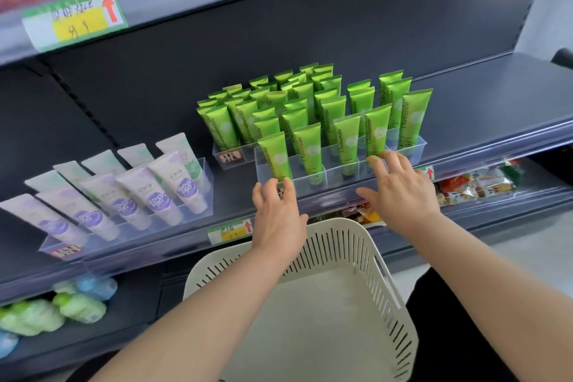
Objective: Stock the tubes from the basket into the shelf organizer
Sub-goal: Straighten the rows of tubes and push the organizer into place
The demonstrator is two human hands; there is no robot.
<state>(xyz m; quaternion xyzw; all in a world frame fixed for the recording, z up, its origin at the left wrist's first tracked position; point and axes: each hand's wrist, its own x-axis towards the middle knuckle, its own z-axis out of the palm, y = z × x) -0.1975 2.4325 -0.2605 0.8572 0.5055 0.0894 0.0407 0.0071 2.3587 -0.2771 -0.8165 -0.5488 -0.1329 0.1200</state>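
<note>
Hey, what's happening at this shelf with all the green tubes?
A person is stocking a shop shelf. Green tubes stand upright in rows in a clear organizer. Both hands are at its front: the left hand touches the left corner and the right hand has its fingers on the front wall further right. Neither holds a tube. The white basket below shows no tubes, so stocking looks about done. The hands seem to be straightening the organizer.
</note>
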